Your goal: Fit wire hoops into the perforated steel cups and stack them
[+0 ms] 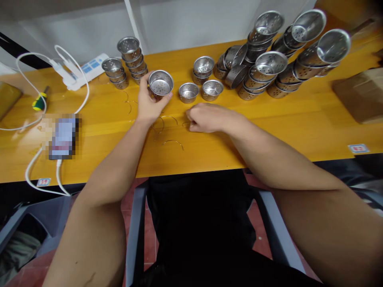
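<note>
My left hand (151, 103) grips a small perforated metal cup (160, 83), its open top facing up, a little above the table. Fingers and thumb clasp it from both sides. My right hand (208, 118) is closed near the tabletop, and a thin curved wire (185, 124) pokes out by its fingertips. The fingers partly hide that wire. Between and below the hands lie several loose curved wires (173, 142). Two single perforated cups (188, 93) stand just beyond my right hand, beside a short stack (203, 69).
Tall stacks of perforated cups (271, 63) crowd the back right, some tilted. Two shorter stacks (128, 50) stand back left. A power strip (89, 71), white cables, a screwdriver (40, 101) and a phone (64, 137) occupy the left. A cardboard box (359, 95) sits far right.
</note>
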A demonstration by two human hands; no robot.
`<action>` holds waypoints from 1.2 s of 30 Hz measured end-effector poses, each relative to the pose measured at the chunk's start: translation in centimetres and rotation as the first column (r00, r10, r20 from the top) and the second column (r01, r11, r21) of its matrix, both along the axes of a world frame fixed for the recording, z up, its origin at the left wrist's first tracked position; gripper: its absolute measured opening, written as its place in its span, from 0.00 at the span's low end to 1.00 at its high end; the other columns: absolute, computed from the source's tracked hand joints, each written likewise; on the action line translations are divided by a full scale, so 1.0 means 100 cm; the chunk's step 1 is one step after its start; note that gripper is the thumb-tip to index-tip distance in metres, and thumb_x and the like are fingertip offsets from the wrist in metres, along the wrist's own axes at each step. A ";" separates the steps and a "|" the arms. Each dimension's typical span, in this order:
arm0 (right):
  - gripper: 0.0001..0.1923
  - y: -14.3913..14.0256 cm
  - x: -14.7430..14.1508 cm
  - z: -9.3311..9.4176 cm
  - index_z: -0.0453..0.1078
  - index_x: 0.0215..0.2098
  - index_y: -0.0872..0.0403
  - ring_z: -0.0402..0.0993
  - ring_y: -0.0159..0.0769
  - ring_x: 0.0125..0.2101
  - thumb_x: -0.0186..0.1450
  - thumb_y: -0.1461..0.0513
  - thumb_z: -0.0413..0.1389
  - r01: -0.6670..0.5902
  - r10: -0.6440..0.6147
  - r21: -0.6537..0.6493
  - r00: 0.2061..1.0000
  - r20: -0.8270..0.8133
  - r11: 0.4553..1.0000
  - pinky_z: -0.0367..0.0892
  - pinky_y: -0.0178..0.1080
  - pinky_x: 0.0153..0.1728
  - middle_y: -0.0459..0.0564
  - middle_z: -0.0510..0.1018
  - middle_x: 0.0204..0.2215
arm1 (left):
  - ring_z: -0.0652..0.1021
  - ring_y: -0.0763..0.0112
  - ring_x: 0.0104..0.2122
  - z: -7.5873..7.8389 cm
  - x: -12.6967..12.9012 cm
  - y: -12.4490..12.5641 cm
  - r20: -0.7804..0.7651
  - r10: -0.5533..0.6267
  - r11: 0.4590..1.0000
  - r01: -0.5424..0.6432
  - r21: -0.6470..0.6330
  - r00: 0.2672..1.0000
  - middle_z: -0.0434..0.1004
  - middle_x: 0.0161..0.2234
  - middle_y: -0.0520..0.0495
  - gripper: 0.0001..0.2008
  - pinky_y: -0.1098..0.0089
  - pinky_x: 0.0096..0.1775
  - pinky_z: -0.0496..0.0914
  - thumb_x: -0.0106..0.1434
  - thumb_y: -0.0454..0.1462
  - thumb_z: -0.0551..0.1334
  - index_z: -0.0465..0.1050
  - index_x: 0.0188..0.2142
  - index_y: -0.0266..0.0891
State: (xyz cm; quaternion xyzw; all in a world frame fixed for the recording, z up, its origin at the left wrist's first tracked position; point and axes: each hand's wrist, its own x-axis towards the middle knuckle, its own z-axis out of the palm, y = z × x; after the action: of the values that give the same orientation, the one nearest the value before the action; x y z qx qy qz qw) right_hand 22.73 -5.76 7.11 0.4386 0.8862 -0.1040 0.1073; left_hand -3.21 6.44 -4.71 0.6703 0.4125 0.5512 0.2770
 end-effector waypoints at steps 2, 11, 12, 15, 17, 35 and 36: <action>0.04 0.007 0.005 -0.001 0.81 0.41 0.54 0.80 0.45 0.37 0.75 0.67 0.66 -0.005 0.003 -0.015 0.993 -0.118 1.000 0.63 0.45 0.38 0.56 0.88 0.39 | 0.81 0.40 0.76 0.000 0.001 -0.001 -0.006 -0.013 1.000 0.013 0.010 1.000 0.78 0.72 0.38 0.56 0.39 0.81 0.77 0.57 0.76 0.81 0.67 0.73 0.58; 0.14 0.020 0.007 -0.013 0.74 0.42 0.48 0.76 0.36 0.32 0.63 0.70 0.66 -0.013 -0.302 -0.419 0.674 -0.674 0.908 0.72 0.39 0.38 0.41 0.80 0.31 | 0.85 0.37 0.70 -0.018 -0.012 0.019 0.146 -0.035 0.998 0.043 -0.052 0.989 0.80 0.70 0.39 0.64 0.35 0.69 0.86 0.46 0.87 0.74 0.68 0.72 0.61; 0.14 0.022 0.007 -0.017 0.75 0.45 0.48 0.77 0.37 0.32 0.63 0.68 0.67 -0.024 -0.327 -0.443 0.638 -0.697 0.896 0.74 0.40 0.38 0.41 0.81 0.32 | 0.85 0.37 0.69 -0.021 -0.014 0.021 0.165 -0.042 0.996 0.055 -0.070 0.985 0.80 0.69 0.39 0.64 0.34 0.66 0.87 0.48 0.89 0.72 0.68 0.72 0.61; 0.12 0.028 0.010 -0.027 0.75 0.45 0.47 0.79 0.41 0.31 0.68 0.57 0.71 -0.033 -0.345 -0.443 0.574 -0.742 0.896 0.78 0.45 0.37 0.44 0.81 0.31 | 0.85 0.38 0.69 -0.023 -0.016 0.021 0.143 -0.036 0.997 0.045 -0.061 0.989 0.82 0.65 0.40 0.60 0.34 0.66 0.87 0.55 0.88 0.69 0.68 0.74 0.62; 0.17 0.033 0.012 -0.033 0.73 0.42 0.45 0.81 0.42 0.32 0.71 0.47 0.72 -0.039 -0.339 -0.423 0.533 -0.775 0.905 0.81 0.47 0.38 0.46 0.81 0.32 | 0.85 0.40 0.69 -0.021 -0.014 0.018 0.101 -0.008 1.000 0.011 -0.025 0.995 0.84 0.63 0.40 0.57 0.33 0.69 0.86 0.57 0.85 0.72 0.70 0.74 0.60; 0.51 0.045 0.013 -0.043 0.76 0.75 0.46 0.86 0.57 0.44 0.75 0.19 0.56 0.374 -0.386 -0.248 0.359 -0.850 0.894 0.84 0.54 0.42 0.60 0.88 0.44 | 0.88 0.45 0.57 -0.005 -0.001 -0.009 0.111 -0.163 0.982 0.171 -0.073 0.980 0.84 0.59 0.43 0.48 0.43 0.56 0.89 0.53 0.75 0.78 0.71 0.64 0.59; 0.52 0.047 0.012 -0.045 0.75 0.77 0.45 0.86 0.57 0.43 0.75 0.20 0.57 0.383 -0.390 -0.254 0.337 -0.857 0.888 0.84 0.55 0.41 0.59 0.87 0.43 | 0.88 0.47 0.54 -0.006 -0.001 -0.010 0.122 -0.190 0.976 0.201 -0.079 0.974 0.84 0.58 0.44 0.46 0.45 0.53 0.89 0.55 0.72 0.78 0.72 0.63 0.58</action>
State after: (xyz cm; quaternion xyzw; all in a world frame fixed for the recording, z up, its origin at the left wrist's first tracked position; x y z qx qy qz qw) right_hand 23.92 -1.09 2.59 0.5132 0.6768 -0.3437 -0.4006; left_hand -3.33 5.43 -5.28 0.6620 0.3528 0.5390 0.3832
